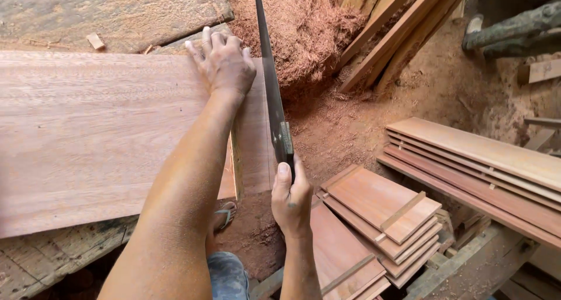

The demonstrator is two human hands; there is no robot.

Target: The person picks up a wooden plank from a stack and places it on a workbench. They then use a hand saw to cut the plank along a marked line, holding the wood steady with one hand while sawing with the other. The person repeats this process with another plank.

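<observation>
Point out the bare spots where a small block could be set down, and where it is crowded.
Free: the wide board left of the left hand. Crowded: by the saw in the right hand, and the stacked planks at right.

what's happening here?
A person is at a wide reddish board on a rough bench. The left hand presses flat on the board near its far edge. The right hand grips the handle of a handsaw, whose blade runs along the board's right end. Sawdust is heaped beyond, and cut boards are stacked on the floor to the right.
</observation>
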